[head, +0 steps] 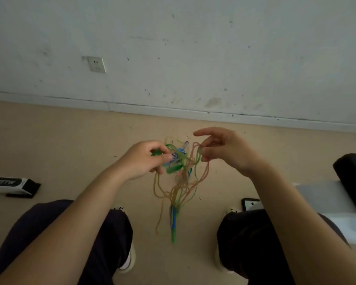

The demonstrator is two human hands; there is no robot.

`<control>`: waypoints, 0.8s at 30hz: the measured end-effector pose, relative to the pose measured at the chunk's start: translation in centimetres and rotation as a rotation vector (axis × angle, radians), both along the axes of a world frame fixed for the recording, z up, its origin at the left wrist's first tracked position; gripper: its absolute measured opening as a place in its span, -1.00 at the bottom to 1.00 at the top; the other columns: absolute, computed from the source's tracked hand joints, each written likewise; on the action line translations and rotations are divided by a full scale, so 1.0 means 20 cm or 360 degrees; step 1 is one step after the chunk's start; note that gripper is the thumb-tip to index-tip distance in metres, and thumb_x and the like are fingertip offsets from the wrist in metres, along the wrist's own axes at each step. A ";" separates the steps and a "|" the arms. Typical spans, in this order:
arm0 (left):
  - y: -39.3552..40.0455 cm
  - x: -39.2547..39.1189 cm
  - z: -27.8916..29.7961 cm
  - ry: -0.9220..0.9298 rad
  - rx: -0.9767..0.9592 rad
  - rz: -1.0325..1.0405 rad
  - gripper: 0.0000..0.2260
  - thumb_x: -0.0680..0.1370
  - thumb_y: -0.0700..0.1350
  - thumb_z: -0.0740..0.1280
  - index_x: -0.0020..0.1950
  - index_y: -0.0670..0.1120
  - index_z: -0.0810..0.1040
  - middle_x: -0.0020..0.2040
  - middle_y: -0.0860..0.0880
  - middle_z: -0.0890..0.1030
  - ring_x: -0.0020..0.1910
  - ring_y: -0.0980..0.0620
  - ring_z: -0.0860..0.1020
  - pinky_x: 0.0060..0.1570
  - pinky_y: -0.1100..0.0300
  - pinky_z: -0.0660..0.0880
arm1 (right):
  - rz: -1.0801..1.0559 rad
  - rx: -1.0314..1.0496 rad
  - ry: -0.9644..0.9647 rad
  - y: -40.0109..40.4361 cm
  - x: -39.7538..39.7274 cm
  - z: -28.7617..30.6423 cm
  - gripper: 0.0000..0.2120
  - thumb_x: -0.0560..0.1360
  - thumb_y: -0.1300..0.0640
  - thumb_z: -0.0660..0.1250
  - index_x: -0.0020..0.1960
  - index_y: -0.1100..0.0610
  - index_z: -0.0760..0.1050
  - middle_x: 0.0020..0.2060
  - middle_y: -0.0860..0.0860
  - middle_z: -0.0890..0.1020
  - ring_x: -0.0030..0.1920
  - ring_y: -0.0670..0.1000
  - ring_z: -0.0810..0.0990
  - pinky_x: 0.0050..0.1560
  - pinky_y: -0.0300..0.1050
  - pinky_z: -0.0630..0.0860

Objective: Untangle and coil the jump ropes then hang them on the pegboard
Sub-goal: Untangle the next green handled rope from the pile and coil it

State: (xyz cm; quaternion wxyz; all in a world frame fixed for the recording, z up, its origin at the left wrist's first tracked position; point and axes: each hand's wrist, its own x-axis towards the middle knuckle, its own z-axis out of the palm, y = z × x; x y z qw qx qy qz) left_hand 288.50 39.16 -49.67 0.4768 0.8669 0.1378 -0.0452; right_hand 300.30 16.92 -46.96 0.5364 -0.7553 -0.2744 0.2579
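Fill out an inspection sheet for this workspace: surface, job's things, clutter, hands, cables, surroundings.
Surface: tan floor, specks of dirt near the wall.
Job's things: tangled jump ropes held in the air, green and blue handles dangling; pegboard not in view.
Clutter: black-and-white box on the floor at left; black and grey objects at right, unclear what.
Hands: left hand grips the tangle; right hand fingers pinch strands.
Cables: nothing seen.
Surroundings: scuffed white wall with a socket; person seated, dark trousers.
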 end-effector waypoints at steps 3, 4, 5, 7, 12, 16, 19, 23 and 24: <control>0.01 -0.01 -0.03 0.0181 0.0631 -0.0264 -0.61 0.48 0.29 0.39 0.24 0.18 0.56 0.25 0.14 0.46 0.19 0.11 0.47 0.20 0.11 0.44 | 0.0095 0.0081 0.0017 0.00 0.00 0.00 -0.65 0.43 0.42 0.44 0.16 0.15 0.58 -0.20 0.13 0.72 -0.22 0.08 0.68 -0.06 0.00 0.64; -0.01 -0.01 -0.03 0.0117 0.0594 -0.0263 -0.53 0.46 0.31 0.41 0.32 0.21 0.49 0.29 0.18 0.39 0.26 0.16 0.40 0.24 0.14 0.38 | 0.0148 0.0097 0.0026 0.01 -0.01 -0.01 -0.69 0.43 0.40 0.44 0.12 0.14 0.60 -0.20 0.10 0.72 -0.21 0.07 0.68 -0.06 -0.03 0.65; -0.03 -0.01 -0.02 0.0020 0.0414 -0.0263 -0.50 0.44 0.32 0.42 0.34 0.26 0.46 0.31 0.23 0.40 0.30 0.22 0.38 0.28 0.17 0.36 | 0.0203 0.0120 0.0042 0.02 -0.03 -0.01 -0.72 0.44 0.39 0.44 0.09 0.14 0.60 -0.20 0.09 0.73 -0.20 0.06 0.69 -0.06 -0.07 0.64; -0.08 0.01 0.00 -0.0091 -0.0155 -0.0307 -0.57 0.42 0.27 0.46 0.27 0.31 0.50 0.26 0.32 0.55 0.29 0.32 0.47 0.32 0.23 0.39 | 0.0257 0.0200 0.0064 0.05 -0.07 -0.02 -0.77 0.45 0.38 0.43 0.06 0.15 0.61 -0.19 0.09 0.73 -0.18 0.08 0.70 -0.06 -0.10 0.63; -0.12 0.05 -0.01 -0.0099 -0.0324 -0.0324 -0.88 0.56 0.00 0.43 -0.05 -0.02 0.68 -0.34 0.07 0.67 -0.30 0.19 0.62 -0.14 0.38 0.50 | 0.0081 0.0080 -0.0129 0.07 -0.06 -0.03 -0.84 0.47 0.30 0.45 0.02 0.11 0.63 -0.28 -0.02 0.71 -0.30 -0.01 0.64 -0.20 -0.11 0.61; -0.02 0.05 0.02 -0.0101 -0.0077 -0.0174 -0.83 0.48 0.15 0.45 -0.24 0.12 0.67 -0.47 0.17 0.54 -0.47 0.26 0.47 -0.40 0.41 0.43 | 0.0083 -0.0317 -0.0403 0.03 -0.04 -0.05 -0.94 0.49 -0.02 0.43 -0.16 -0.14 0.63 -0.47 -0.12 0.53 -0.43 -0.10 0.39 -0.37 -0.18 0.39; 0.07 0.03 0.04 -0.0113 -0.0080 -0.0083 -0.84 0.47 0.21 0.43 -0.27 0.21 0.67 -0.49 0.13 0.50 -0.47 0.21 0.44 -0.32 0.28 0.45 | -0.0213 -0.0148 -0.0441 -0.02 0.00 -0.02 -0.88 0.51 -0.06 0.37 -0.19 -0.11 0.63 -0.44 -0.04 0.52 -0.43 -0.02 0.34 -0.39 -0.11 0.35; 0.11 0.00 0.03 -0.0196 -0.0265 -0.0082 -0.82 0.59 0.08 0.35 -0.14 0.12 0.69 -0.42 0.09 0.53 -0.41 0.15 0.51 -0.17 0.17 0.51 | -0.0388 -0.0026 -0.0382 -0.09 0.05 0.02 -0.84 0.57 0.04 0.32 -0.12 0.05 0.62 -0.38 0.00 0.54 -0.37 -0.01 0.47 -0.24 -0.05 0.49; 0.10 -0.01 0.03 -0.0219 -0.0317 -0.0094 -0.81 0.62 0.04 0.33 -0.12 0.11 0.69 -0.41 0.08 0.53 -0.41 0.13 0.51 -0.19 0.18 0.51 | -0.0291 -0.0016 -0.0304 -0.09 0.04 0.01 -0.84 0.57 0.04 0.32 -0.08 0.10 0.60 -0.37 -0.01 0.57 -0.36 0.00 0.50 -0.22 -0.06 0.50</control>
